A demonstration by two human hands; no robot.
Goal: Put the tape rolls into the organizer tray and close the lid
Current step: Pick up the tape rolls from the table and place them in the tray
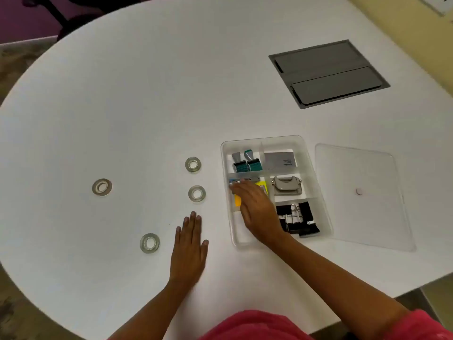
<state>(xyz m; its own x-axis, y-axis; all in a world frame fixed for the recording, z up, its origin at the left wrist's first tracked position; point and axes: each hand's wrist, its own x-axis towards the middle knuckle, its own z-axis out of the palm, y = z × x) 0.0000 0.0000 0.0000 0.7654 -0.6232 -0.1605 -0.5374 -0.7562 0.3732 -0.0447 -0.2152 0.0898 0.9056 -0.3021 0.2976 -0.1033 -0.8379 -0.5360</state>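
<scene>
Several clear tape rolls lie flat on the white table: one just left of the tray, one below it, one far left, one near left. The clear organizer tray stands open, and its clear lid lies flat to its right. My left hand rests palm down on the table, fingers straight, just below the second roll. My right hand reaches palm down into the tray's middle-left compartment, over yellow notes, with nothing visibly gripped.
The tray holds teal stamps, a grey card, a grey hole punch and black binder clips. Its near-left compartment looks bare. A grey hatch is set into the table far right.
</scene>
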